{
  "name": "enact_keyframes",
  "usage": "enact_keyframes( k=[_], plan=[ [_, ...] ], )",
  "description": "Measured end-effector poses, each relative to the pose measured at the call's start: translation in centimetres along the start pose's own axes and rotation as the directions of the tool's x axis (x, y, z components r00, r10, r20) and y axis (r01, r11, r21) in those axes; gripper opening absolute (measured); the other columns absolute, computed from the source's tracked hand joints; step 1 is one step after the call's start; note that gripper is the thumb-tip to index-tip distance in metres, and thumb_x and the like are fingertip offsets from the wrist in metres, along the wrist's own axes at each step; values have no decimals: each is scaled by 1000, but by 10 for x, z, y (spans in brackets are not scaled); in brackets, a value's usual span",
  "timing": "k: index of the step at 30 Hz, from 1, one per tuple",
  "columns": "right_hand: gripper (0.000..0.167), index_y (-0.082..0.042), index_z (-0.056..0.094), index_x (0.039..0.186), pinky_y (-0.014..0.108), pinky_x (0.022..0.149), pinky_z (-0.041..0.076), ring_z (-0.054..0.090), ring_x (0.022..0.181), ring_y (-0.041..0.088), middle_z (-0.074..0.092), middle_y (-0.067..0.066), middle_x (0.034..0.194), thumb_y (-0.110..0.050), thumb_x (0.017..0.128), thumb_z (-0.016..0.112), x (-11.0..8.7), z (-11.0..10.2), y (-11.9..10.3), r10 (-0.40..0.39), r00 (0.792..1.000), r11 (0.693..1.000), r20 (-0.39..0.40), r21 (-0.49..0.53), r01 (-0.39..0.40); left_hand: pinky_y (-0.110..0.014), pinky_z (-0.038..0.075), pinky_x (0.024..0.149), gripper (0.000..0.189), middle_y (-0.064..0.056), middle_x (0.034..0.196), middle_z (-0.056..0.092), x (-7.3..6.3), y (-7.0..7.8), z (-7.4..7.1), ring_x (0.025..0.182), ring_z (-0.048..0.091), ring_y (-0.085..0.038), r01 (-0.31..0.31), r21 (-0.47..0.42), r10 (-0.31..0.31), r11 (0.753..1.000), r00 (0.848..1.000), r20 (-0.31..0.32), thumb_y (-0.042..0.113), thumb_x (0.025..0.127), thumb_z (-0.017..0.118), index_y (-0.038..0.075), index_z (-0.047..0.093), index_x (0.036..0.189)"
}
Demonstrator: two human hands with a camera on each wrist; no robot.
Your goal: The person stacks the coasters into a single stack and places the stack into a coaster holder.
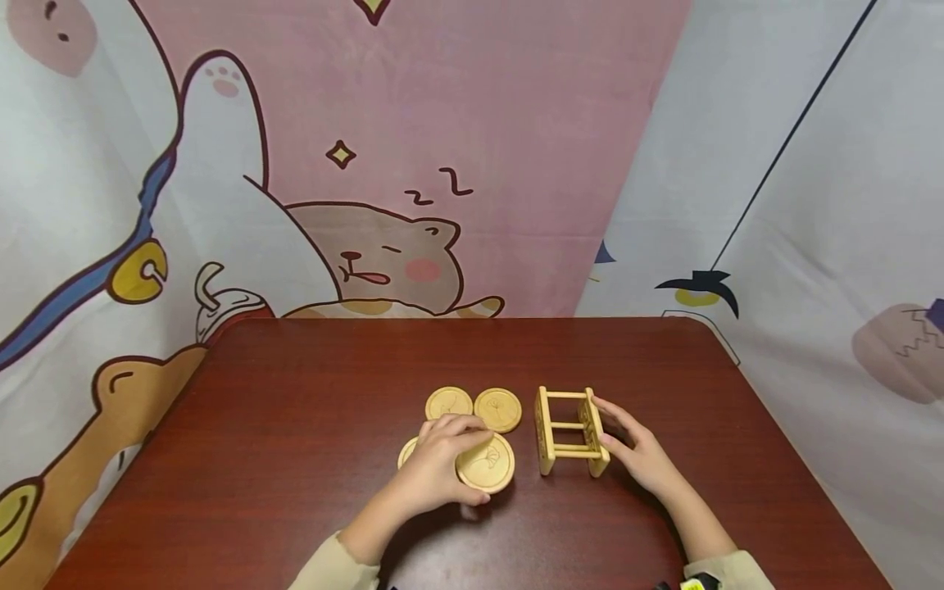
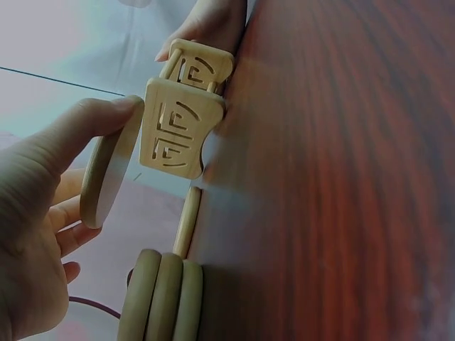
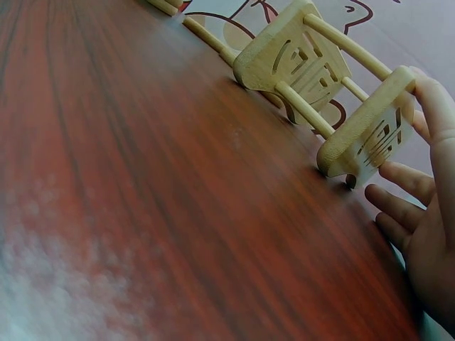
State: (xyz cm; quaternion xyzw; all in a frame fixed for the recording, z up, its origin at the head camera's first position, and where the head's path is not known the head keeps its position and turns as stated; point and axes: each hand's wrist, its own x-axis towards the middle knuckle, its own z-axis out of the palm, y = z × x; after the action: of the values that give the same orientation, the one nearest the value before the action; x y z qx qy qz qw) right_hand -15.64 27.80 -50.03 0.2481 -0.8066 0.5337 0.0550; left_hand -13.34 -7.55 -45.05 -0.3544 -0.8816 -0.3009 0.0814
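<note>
My left hand [image 1: 435, 467] holds a round wooden coaster [image 1: 487, 463], engraved with a leaf-like design, by its edge between thumb and fingers. In the left wrist view this coaster [image 2: 110, 167] is raised off the table. Partly hidden beneath that hand is another coaster [image 1: 406, 451]. Just beyond lie two more, a left coaster [image 1: 448, 401] and a right coaster [image 1: 497, 410]. To their right stands a wooden coaster rack [image 1: 544, 430] with cut-out side panels joined by rods. My right hand [image 1: 643, 459] touches the rack's right panel from outside, fingers fairly straight.
Everything stands on a reddish-brown wooden table [image 1: 317, 410]. A stack of coasters [image 2: 160, 298] shows at the bottom of the left wrist view. Printed cartoon cloth [image 1: 516, 164] hangs behind the table and along both sides.
</note>
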Motion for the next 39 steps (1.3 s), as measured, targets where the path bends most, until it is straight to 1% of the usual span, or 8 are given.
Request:
enact_keyframes(
  k=[5, 8, 12, 16, 25, 32, 39],
  plan=[
    [54, -4, 37, 146, 18, 94, 38, 42, 125, 2, 39, 23, 144, 3, 95, 53, 1, 0, 2, 0, 1000, 1000, 9, 4, 0, -43, 30, 95, 80, 0, 125, 57, -7, -5, -4, 119, 44, -16, 11, -19, -12, 1000, 999, -36, 36, 53, 89, 9, 65, 124],
    [54, -4, 37, 146, 18, 95, 38, 42, 125, 3, 38, 23, 145, 2, 95, 53, 2, 0, 3, -2, 1000, 1000, 15, 1, 2, -44, 29, 95, 80, -2, 125, 58, -11, -9, -6, 118, 45, -17, 25, -28, -26, 999, 998, -55, 35, 53, 90, 8, 65, 124],
    [54, -4, 37, 146, 19, 95, 38, 42, 125, 3, 38, 23, 145, 3, 95, 53, 2, 0, 2, -6, 1000, 1000, 8, -2, 6, -44, 30, 94, 80, -4, 125, 58, -17, -14, -7, 117, 46, -17, 34, -39, -37, 999, 996, -75, 35, 52, 90, 7, 66, 123],
    [54, -4, 37, 146, 18, 94, 39, 41, 124, 1, 39, 22, 145, 3, 95, 53, 1, 1, 2, 2, 1000, 1000, -1, -6, -2, -44, 30, 92, 81, -5, 124, 58, -22, -18, -8, 114, 46, -17, 34, -45, -38, 998, 995, -91, 34, 51, 90, 6, 66, 122],
    [54, -5, 37, 146, 18, 93, 38, 41, 124, 0, 38, 22, 145, 2, 95, 53, 1, 1, 2, 10, 1000, 1000, 4, -9, -10, -44, 29, 90, 80, -2, 123, 58, -32, -26, -13, 115, 46, -16, 45, -49, -51, 998, 989, -136, 32, 49, 91, 7, 66, 121],
    [54, -5, 37, 147, 19, 95, 38, 41, 126, 2, 37, 22, 146, 0, 96, 53, 0, -1, 3, 15, 1000, 1000, 21, -8, -14, -44, 29, 90, 79, 0, 123, 58, -40, -32, -17, 117, 45, -17, 82, -48, -88, 995, 985, -145, 32, 49, 91, 8, 67, 121],
    [53, -5, 38, 146, 19, 94, 39, 41, 125, 1, 39, 21, 144, 2, 95, 53, 0, 0, 2, 5, 1000, 1000, 5, -27, -4, -43, 29, 89, 79, 1, 122, 58, -47, -38, -20, 116, 46, -18, 105, -49, -111, 993, 979, -171, 31, 49, 91, 8, 67, 121]
  ],
)
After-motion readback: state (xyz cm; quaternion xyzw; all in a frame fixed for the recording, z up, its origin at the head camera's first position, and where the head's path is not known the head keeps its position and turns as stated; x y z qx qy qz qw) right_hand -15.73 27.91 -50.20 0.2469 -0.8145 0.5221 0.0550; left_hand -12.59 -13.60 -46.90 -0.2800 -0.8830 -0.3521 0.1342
